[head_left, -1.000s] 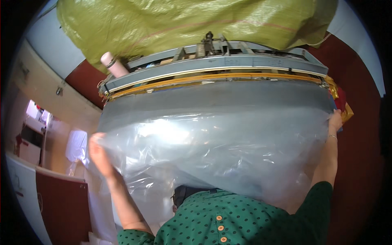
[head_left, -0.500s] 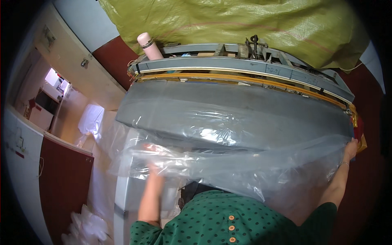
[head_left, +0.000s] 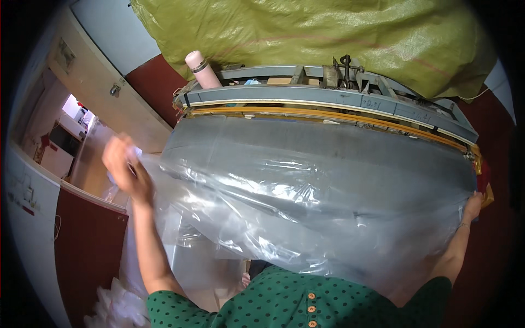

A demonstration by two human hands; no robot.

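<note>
A wide sheet of clear plastic film (head_left: 262, 229) lies over the grey work surface (head_left: 262, 139) and hangs toward my body in glossy folds. Raised off the left end of the surface, my left hand (head_left: 128, 167) is closed on the film's left edge, which is pulled up toward it. At the right end, my right hand (head_left: 473, 205) pinches the film's other side close to the surface's corner; its fingertips are partly hidden. The film stretches between both hands.
A grey metal frame (head_left: 273, 94) with yellow strips runs along the far edge, carrying a pink bottle (head_left: 202, 70) and a dark clamp (head_left: 345, 71). Behind hangs a yellow-green tarp (head_left: 328, 33). An open door (head_left: 98, 82) stands left; crumpled plastic (head_left: 117, 306) lies lower left.
My left hand has swung left and up from the near middle of the surface, drawing the film's edge out with it. My right hand stays at the right corner.
</note>
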